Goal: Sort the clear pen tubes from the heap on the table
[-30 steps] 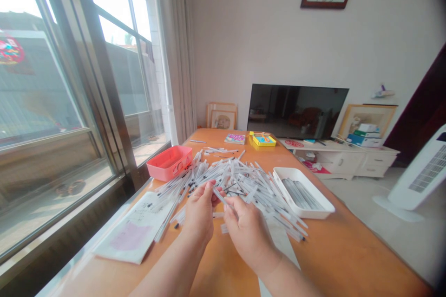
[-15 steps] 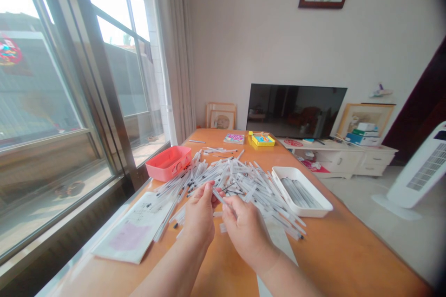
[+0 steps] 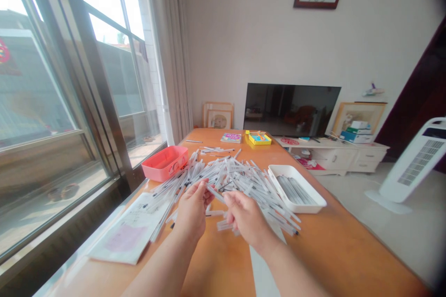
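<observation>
Between my two hands is a slim translucent pen [image 3: 216, 193], slanting down to the right. My left hand [image 3: 193, 208] pinches its upper end with thumb and fingers. Its other end sits in the closed fingers of my right hand [image 3: 245, 217]. Just beyond and under both hands spreads a heap of loose clear pens and pen parts [image 3: 228, 167], some with black tips or caps. A white tray [image 3: 315, 205] to the right of the heap holds several greyish pens [image 3: 294, 190] lying side by side.
A pink-red basket [image 3: 163, 167] stands left of the heap on the wooden table [image 3: 223, 269]. Nearer lies a printed paper bag or sheet [image 3: 121, 236]. A yellow box [image 3: 259, 139] and a small colourful box [image 3: 231, 138] sit at the far end. A white strip [image 3: 261, 269] runs under my right forearm.
My hands have moved slightly apart, and more of the pen shows between them. The whole view has shifted a little to the right.
</observation>
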Demonstrator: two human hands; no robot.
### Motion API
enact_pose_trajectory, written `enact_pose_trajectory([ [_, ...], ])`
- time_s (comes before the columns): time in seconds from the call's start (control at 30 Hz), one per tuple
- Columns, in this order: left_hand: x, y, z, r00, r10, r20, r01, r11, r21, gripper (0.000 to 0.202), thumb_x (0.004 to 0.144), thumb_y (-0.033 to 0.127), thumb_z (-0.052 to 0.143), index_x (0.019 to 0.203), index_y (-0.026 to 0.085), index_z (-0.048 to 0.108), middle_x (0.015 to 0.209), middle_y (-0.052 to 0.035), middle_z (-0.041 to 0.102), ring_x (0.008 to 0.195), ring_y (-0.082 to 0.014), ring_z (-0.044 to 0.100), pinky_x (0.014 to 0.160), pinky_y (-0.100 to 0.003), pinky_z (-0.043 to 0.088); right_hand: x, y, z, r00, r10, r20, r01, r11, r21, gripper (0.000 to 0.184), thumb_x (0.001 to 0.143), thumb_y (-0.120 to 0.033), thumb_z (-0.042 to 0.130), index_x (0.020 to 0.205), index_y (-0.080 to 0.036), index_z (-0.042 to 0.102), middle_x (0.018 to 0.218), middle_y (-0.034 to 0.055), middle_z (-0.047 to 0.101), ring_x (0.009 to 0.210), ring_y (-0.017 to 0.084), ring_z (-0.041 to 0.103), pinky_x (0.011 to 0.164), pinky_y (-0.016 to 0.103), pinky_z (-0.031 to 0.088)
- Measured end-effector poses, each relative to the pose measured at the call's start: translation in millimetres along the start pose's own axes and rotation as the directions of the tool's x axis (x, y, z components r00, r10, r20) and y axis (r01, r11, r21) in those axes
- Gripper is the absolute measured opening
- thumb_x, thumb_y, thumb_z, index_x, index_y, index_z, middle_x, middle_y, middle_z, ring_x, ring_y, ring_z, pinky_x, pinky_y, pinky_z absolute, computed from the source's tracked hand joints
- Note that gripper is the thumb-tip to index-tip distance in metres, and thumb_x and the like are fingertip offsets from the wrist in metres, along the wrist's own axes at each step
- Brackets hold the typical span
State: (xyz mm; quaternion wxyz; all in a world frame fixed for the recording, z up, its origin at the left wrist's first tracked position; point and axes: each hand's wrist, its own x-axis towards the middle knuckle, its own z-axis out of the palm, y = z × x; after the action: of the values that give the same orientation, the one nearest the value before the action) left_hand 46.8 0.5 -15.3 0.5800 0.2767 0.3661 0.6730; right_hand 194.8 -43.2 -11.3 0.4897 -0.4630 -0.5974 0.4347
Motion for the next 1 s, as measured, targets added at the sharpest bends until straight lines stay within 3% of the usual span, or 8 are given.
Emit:
enact_pose_trajectory([
  [0.13,10.9,-2.7,-8.2,0.999,0.010,-0.032,-0.009,1.000,0.023,0.042,0.071,0.036,0.082,0.104,0.013,0.067,0.082,-0.0078,0.074,0.073,-0.0154,0.069,0.074,-0.028,0.052,5.9,0.7,-17.1,0.971,0.237,0.017,-0.232,0.930,0.286,0.049,0.092,-0.057,0.047,0.102,-0.012,0.066,0.064,0.0033,0.067,0.043,0.009,0.050,0.043,0.019,0.033],
  [0.27,16.0,-6.8,-11.4,0.999,0.026,-0.031,-0.025,0.999,0.035,0.042,0.072,0.039,0.082,0.103,0.016,0.068,0.084,-0.0077,0.074,0.077,-0.0176,0.070,0.078,-0.031,0.053,4.1,-2.9,-25.1,0.951,0.295,0.097,-0.308,0.934,0.181,0.034,0.087,-0.046,0.055,0.087,-0.014,0.066,0.061,0.0021,0.067,0.042,0.007,0.046,0.043,0.017,0.030],
  [0.43,13.8,-6.7,-7.4,1.000,0.014,0.003,-0.014,0.998,0.057,0.041,0.076,0.038,0.079,0.109,0.017,0.067,0.092,-0.0087,0.075,0.085,-0.0192,0.072,0.082,-0.031,0.053,0.0,-6.3,-25.3,0.968,0.231,0.103,-0.235,0.971,0.032,0.023,0.081,-0.038,0.062,0.076,-0.016,0.063,0.055,-0.0037,0.061,0.046,0.007,0.043,0.049,0.018,0.033],
  [0.53,12.4,-5.0,-6.0,1.000,0.009,0.023,-0.012,0.993,0.119,0.049,0.076,0.039,0.080,0.118,0.018,0.065,0.105,-0.0111,0.074,0.094,-0.0203,0.072,0.088,-0.033,0.052,4.2,-6.3,-34.7,0.988,0.156,-0.007,-0.156,0.987,-0.028,0.022,0.081,-0.038,0.061,0.075,-0.017,0.063,0.059,-0.0029,0.062,0.052,0.010,0.048,0.054,0.021,0.037],
  [0.6,13.6,-4.4,-7.4,1.000,0.024,-0.001,-0.023,0.983,0.182,0.054,0.074,0.041,0.081,0.120,0.018,0.064,0.112,-0.0125,0.073,0.100,-0.0218,0.070,0.090,-0.034,0.050,8.7,-4.9,-49.5,0.986,0.062,-0.156,-0.080,0.990,-0.116,0.024,0.082,-0.039,0.059,0.077,-0.017,0.065,0.063,-0.0017,0.063,0.058,0.013,0.052,0.058,0.024,0.040],
  [0.7,18.5,-4.2,-12.1,0.997,0.067,-0.034,-0.057,0.969,0.242,0.054,0.074,0.044,0.080,0.118,0.018,0.065,0.110,-0.0117,0.072,0.098,-0.0209,0.069,0.089,-0.035,0.049,13.6,-0.9,-82.9,0.890,-0.110,-0.443,-0.070,0.927,-0.369,0.025,0.083,-0.041,0.055,0.078,-0.020,0.068,0.072,0.0010,0.066,0.069,0.017,0.057,0.065,0.027,0.041],
  [0.83,25.0,-4.5,-18.2,0.993,0.107,-0.054,-0.087,0.952,0.295,0.052,0.072,0.047,0.080,0.114,0.018,0.067,0.104,-0.0093,0.073,0.093,-0.0194,0.068,0.086,-0.035,0.050,13.0,5.6,-128.4,0.704,-0.233,-0.670,-0.339,0.719,-0.607,0.022,0.081,-0.038,0.056,0.077,-0.023,0.070,0.089,0.0065,0.068,0.081,0.022,0.057,0.070,0.031,0.039],
  [1.0,25.7,-3.1,-19.1,0.993,0.104,-0.057,-0.081,0.946,0.315,0.051,0.071,0.048,0.079,0.111,0.019,0.068,0.102,-0.0083,0.073,0.093,-0.0191,0.067,0.083,-0.033,0.049,9.7,14.8,-152.0,0.648,-0.159,-0.745,-0.558,0.566,-0.607,0.023,0.081,-0.041,0.055,0.078,-0.025,0.073,0.095,0.0109,0.069,0.092,0.030,0.057,0.076,0.040,0.039],
])
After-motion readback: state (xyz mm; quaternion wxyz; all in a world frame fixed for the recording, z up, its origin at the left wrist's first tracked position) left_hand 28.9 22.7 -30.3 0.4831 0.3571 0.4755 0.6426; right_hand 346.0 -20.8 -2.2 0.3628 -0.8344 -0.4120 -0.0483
